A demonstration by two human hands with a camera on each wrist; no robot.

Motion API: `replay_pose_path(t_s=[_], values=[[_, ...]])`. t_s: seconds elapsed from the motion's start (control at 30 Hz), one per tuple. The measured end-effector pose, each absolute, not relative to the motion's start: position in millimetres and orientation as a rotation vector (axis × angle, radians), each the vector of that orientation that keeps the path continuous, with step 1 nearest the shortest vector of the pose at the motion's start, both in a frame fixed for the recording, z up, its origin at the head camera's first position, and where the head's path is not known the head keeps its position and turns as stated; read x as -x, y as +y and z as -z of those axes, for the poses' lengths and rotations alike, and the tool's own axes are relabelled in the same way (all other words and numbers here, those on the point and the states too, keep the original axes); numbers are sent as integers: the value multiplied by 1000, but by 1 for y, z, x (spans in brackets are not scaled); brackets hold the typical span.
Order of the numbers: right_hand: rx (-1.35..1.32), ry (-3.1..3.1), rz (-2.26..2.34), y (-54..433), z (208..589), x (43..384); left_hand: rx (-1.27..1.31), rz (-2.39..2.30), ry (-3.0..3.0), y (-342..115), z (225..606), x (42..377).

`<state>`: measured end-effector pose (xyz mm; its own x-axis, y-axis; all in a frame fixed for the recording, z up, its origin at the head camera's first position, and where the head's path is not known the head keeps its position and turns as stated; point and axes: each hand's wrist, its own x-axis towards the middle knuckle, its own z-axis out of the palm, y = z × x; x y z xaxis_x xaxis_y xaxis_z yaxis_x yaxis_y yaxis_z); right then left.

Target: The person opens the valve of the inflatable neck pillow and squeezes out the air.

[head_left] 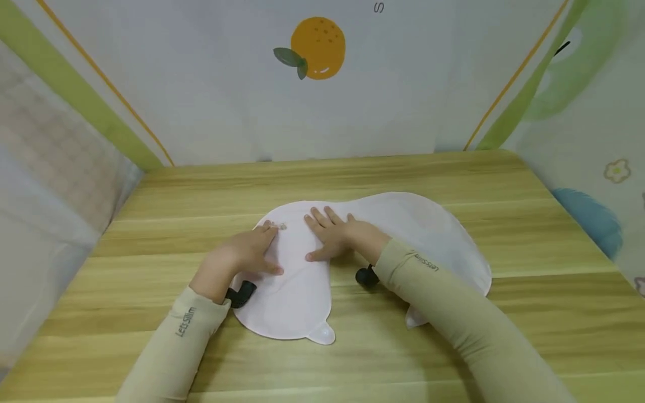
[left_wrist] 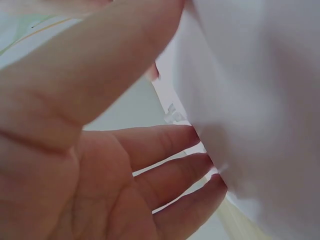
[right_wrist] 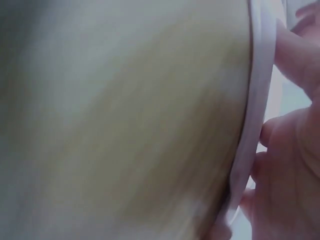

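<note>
A pale pinkish-white, U-shaped inflatable neck pillow (head_left: 428, 229) lies on the wooden table, its curve toward the back. A small clear valve (head_left: 279, 225) sits on its left arm, and a rounded tab (head_left: 322, 334) sticks out at that arm's near end. My left hand (head_left: 252, 252) rests on the left arm's outer side, fingertips by the valve and thumb stretched out toward me. Spread flat, my right hand (head_left: 332, 232) presses on the inner side of the same arm. In the left wrist view, several fingertips (left_wrist: 200, 162) touch the pillow's surface.
Black wrist cameras (head_left: 241, 295) hang under both wrists. The wood-grain table (head_left: 126, 252) meets a white printed backdrop (head_left: 216, 84) with an orange on it at the back. White cloth (head_left: 50, 168) hangs at the left side, and a printed sheet (head_left: 594, 157) stands at the right.
</note>
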<state>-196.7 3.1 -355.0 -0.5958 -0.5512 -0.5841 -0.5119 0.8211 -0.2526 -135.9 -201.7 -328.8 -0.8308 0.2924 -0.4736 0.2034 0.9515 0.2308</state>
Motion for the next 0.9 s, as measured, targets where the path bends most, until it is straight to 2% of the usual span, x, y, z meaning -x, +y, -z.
replay_pose_path(t_s=[0.43, 0.6, 0.9], values=[[845, 2326, 208, -7, 339, 203, -331, -177, 2610, -198, 296, 157], [833, 2311, 180, -7, 343, 205, -388, -266, 2571, -183, 306, 169], [801, 2286, 139, -2, 358, 208, -424, -335, 2545, -184, 327, 176]])
